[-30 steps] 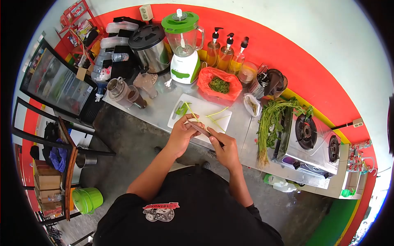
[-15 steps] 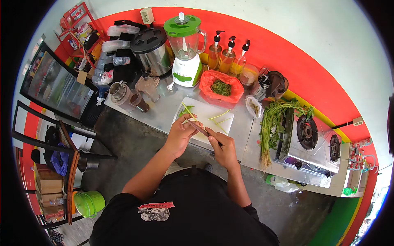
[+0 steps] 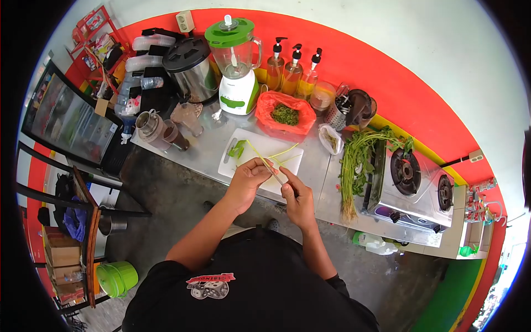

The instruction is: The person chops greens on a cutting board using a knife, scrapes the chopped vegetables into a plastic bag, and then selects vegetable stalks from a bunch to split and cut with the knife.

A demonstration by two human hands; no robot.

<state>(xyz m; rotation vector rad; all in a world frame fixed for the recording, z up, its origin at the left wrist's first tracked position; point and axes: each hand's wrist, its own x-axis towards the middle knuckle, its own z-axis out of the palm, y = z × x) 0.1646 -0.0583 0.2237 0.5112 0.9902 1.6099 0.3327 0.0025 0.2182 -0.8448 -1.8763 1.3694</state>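
My left hand (image 3: 247, 181) is closed on a thin green stem (image 3: 253, 148) that sticks up past the fingers. In my right hand (image 3: 297, 200) is a small knife (image 3: 276, 175); its handle is mostly hidden by the fingers and its blade meets the stem beside my left fingertips. Both hands are over the near edge of a white cutting board (image 3: 229, 167). Loose green leaves (image 3: 237, 149) lie on the board's left part, and a few cut stems (image 3: 285, 152) lie on its right part.
Behind the board stand a red plastic bag (image 3: 282, 130) of chopped greens and a blender (image 3: 237, 94). To the right are a small white bag (image 3: 331, 139), a long bunch of leafy stems (image 3: 348, 180) and a gas stove (image 3: 409, 191). A French press (image 3: 176, 137) stands left.
The view has turned slightly, so the counter's things sit further left. The knife's pale blade now shows at the stem, where its darker side showed before. Both hands keep their holds.
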